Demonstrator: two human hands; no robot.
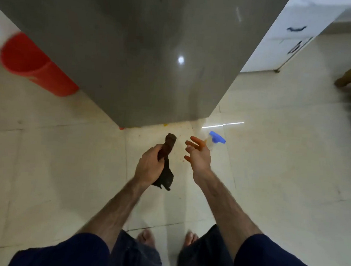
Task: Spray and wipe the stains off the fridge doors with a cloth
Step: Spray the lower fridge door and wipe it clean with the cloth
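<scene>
Both tools near; we judged wiping unfinished.
Left hand [149,168] gripped the dark crumpled cloth [166,163]; right hand [198,155], fingers spread, neared the blue-topped clear spray bottle [215,138] below the grey steel fridge door [134,57].

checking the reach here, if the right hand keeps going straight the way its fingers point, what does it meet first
Most likely the spray bottle with the blue head, standing on the floor just beyond the open right hand. Its fingers point that way with nothing between, though one view leaves the depth unclear.
</scene>
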